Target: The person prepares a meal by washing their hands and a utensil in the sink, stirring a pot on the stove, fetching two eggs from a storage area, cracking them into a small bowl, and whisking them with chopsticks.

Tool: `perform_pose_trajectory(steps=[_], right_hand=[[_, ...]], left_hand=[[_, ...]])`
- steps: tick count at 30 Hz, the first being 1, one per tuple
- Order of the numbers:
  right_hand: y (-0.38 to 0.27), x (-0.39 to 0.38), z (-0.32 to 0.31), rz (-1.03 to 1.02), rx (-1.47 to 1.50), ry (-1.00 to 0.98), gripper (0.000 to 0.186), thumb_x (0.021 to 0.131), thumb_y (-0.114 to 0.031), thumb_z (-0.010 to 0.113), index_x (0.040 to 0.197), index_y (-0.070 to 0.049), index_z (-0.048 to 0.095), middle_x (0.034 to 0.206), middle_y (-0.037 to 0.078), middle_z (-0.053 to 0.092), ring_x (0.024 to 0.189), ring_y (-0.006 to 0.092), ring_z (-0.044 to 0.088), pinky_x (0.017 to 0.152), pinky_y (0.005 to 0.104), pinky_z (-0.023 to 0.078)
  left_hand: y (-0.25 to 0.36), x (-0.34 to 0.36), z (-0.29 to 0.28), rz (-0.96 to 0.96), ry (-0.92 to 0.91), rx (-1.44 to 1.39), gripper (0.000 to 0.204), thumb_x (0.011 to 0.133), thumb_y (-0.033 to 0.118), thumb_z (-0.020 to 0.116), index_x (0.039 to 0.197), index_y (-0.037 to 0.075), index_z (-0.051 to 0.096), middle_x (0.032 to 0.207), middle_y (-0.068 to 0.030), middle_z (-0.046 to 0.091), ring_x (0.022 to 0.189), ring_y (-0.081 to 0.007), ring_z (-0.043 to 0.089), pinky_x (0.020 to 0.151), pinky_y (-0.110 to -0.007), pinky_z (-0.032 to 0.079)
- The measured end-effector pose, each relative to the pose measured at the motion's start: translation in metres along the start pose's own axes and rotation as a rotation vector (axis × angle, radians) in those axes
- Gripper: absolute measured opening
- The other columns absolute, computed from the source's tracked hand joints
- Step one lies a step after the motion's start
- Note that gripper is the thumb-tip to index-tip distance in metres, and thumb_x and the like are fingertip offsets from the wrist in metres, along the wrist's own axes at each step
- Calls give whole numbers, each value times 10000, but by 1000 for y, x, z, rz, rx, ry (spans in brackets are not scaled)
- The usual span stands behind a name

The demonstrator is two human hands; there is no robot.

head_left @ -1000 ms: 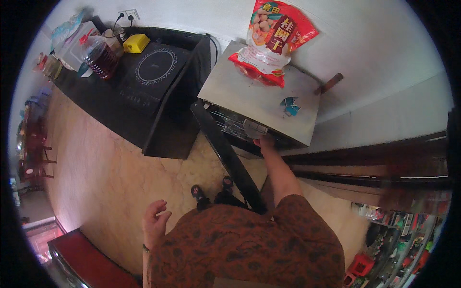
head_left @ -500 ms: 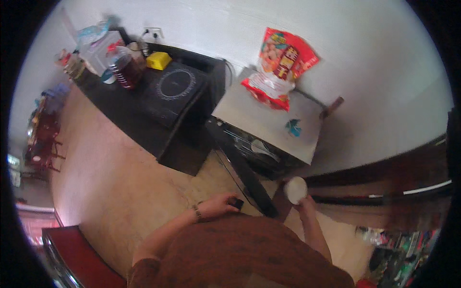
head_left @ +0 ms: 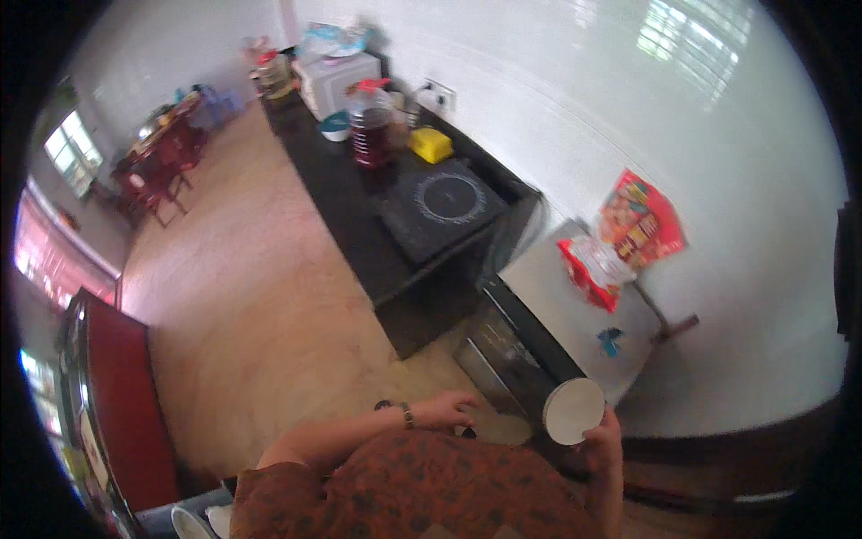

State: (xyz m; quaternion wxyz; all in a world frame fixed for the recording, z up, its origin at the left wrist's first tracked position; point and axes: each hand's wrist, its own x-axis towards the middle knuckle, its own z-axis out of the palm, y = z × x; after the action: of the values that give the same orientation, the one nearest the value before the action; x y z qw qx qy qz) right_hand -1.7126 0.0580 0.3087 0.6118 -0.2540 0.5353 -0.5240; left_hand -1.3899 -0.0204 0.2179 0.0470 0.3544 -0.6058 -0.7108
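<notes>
Along the upper right, a broad stretch is taken up by a glossy white wall [head_left: 539,117], and the left half is filled by a tan floor [head_left: 251,296]. A long black counter [head_left: 328,202] is set against the wall, and a red-sided cabinet [head_left: 135,404] is seen at lower left. Beyond the counter's near end, a low cabinet with a pale grey top [head_left: 557,283] is placed; its dark front is partly blurred. On the counter, a flat black induction cooktop [head_left: 413,225] is laid nearest, with a bottle of dark red liquid [head_left: 370,139] stood behind it. On the grey top, a red and white food bag [head_left: 597,269] is leaned against the wall. At the near corner of that cabinet, a round white dish [head_left: 576,411] is held by the right hand [head_left: 606,438], its rim gripped between thumb and fingers; how deep the dish is cannot be told. The left hand [head_left: 442,410] is held before the waist, its fingers loosely bent and apart. A yellow box [head_left: 431,145] is set near the cooktop. Near the bag, a small blue scrap [head_left: 611,341] is left.
</notes>
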Motion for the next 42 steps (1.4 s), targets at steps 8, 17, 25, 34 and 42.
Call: perform_pose_trajectory(steps=[8, 17, 25, 34, 42], right_hand=[[31, 100, 177, 169, -200, -549, 719, 639, -110, 623, 1321, -36, 408, 1172, 102, 557, 960, 216, 596, 653, 287, 528], [49, 121, 450, 223, -289, -912, 639, 693, -142, 614, 1295, -76, 412, 1149, 80, 539, 1006, 207, 564, 663, 314, 515], [115, 136, 641, 257, -382, -1009, 670, 671, -153, 631, 1301, -73, 416, 1110, 72, 550, 921, 172, 586, 646, 287, 518], [194, 268, 804, 78, -551, -880, 531, 695, -45, 567, 1211, -36, 446, 1054, 116, 568, 879, 240, 631, 624, 327, 568], [306, 279, 1033, -59, -981, -1181, 571, 675, -50, 582, 1209, -9, 383, 927, 120, 567, 584, 181, 580, 447, 281, 465]], left_hand=[[-62, -167, -51, 59, 782, -623, 400, 868, 174, 622, 1224, 5, 553, 1073, -78, 623, 920, -140, 591, 813, -284, 493], [-117, -331, -89, 34, 1428, -754, 359, 878, 110, 583, 1208, -24, 535, 1140, -98, 589, 986, -169, 598, 827, -296, 509], [-181, -450, -127, -15, 1777, -851, 356, 847, 87, 616, 1180, -28, 565, 999, -60, 624, 839, -125, 587, 755, -265, 505], [-239, -511, -156, 84, 2135, -1090, 340, 827, 77, 636, 1153, -8, 589, 931, -34, 628, 840, -115, 571, 759, -257, 476], [-226, -551, -192, -205, 2379, -1215, 367, 827, 129, 652, 1155, -20, 581, 1050, -81, 647, 927, -137, 594, 807, -272, 491]])
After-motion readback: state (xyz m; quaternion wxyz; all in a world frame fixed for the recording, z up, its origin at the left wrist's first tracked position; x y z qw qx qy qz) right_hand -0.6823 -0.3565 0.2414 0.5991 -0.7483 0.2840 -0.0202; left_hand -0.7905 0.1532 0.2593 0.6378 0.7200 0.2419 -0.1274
